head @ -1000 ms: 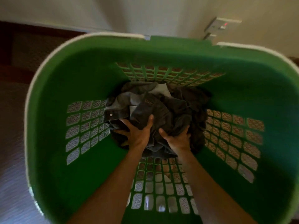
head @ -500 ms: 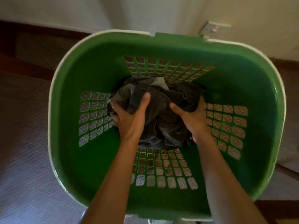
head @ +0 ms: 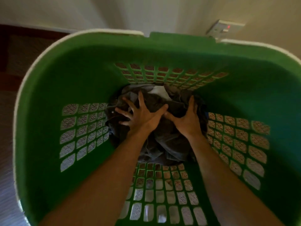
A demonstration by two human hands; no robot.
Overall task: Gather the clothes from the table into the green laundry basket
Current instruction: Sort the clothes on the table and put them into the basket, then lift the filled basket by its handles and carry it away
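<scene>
The green laundry basket [head: 68, 75] with a white rim fills the view, and I look straight down into it. A heap of dark grey clothes [head: 169, 145] lies at its bottom, with a white patch of fabric [head: 160, 92] showing at the far side. My left hand [head: 143, 116] lies flat on the left of the heap with its fingers spread. Beside it, my right hand [head: 187, 119] rests palm down on the right of the heap, its thumb touching the left hand. Neither hand has closed on any cloth. Both forearms reach in from the near rim.
The basket stands on a patterned carpet [head: 8, 128], seen at the left and through the lattice openings. A pale wall rises just behind the basket, with a wall socket [head: 225, 29] showing a red light at the upper right. Dark skirting [head: 24, 31] runs along the far left.
Both hands have moved together on top of the heap and flattened out, the left one's fingers spreading. The view has dropped closer into the basket.
</scene>
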